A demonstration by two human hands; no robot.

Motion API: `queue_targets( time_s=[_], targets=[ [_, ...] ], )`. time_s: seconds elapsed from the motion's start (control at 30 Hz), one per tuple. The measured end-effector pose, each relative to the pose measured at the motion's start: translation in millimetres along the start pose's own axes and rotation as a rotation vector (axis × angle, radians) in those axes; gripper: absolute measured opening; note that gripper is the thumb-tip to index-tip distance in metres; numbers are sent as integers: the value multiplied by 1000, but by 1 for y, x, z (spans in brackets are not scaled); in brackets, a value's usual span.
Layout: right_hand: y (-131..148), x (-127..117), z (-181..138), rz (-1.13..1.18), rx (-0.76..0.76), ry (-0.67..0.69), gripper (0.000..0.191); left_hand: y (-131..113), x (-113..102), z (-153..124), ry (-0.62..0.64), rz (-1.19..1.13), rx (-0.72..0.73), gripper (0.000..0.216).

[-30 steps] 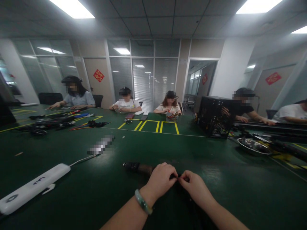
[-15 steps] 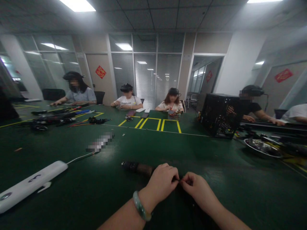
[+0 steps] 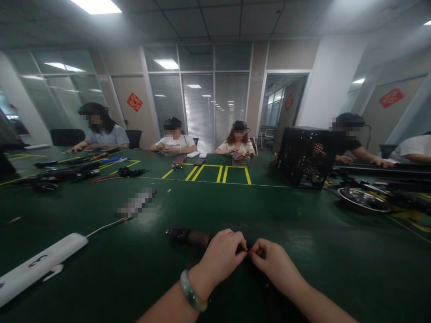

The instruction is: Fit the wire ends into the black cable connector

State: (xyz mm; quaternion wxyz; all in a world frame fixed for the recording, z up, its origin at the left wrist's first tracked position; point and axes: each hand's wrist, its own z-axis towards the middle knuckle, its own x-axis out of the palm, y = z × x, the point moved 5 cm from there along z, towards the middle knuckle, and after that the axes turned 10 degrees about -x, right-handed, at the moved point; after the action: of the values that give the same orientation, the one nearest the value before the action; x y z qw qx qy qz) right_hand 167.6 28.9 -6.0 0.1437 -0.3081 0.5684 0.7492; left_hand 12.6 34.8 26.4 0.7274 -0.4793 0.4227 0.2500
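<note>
Over the green table, my left hand [image 3: 224, 251] and my right hand [image 3: 274, 260] meet with their fingertips almost touching. Both are closed in a pinch on something small and dark, too hidden to name. A long dark tube-shaped object [image 3: 195, 237], with a brownish middle and a narrow tip at its left end, lies just beyond my left hand and passes out of sight behind it. Below my right hand, a dark strip [image 3: 267, 287] runs toward the near edge, hard to make out against the table.
A white power strip-like bar [image 3: 50, 262] lies at the left, its cord leading to a blurred-out item [image 3: 136, 204]. Black cables and parts [image 3: 54, 175] are piled farther left. At the right stand a black computer case [image 3: 305, 157] and a metal bowl [image 3: 363, 202]. Several people sit across the table.
The view has shifted slightly, so the scene sits a little more to the left. My hands keep their pinch, fingertips close together; the tube-shaped object stays beside my left hand.
</note>
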Motion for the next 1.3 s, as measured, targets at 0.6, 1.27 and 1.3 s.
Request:
queue_targets(
  time_s=[0.6,1.27,1.3],
  targets=[
    [4,-4,-2,-53,-49,8,8,-11,-3,-3,1,72,147,9],
    [3,-10,-5,-28,-1,70,12,-8,-2,-4,-9,74,84,6],
    [3,-10,-5,-25,3,70,12,-7,-2,-3,-9,70,83,5]
  ],
)
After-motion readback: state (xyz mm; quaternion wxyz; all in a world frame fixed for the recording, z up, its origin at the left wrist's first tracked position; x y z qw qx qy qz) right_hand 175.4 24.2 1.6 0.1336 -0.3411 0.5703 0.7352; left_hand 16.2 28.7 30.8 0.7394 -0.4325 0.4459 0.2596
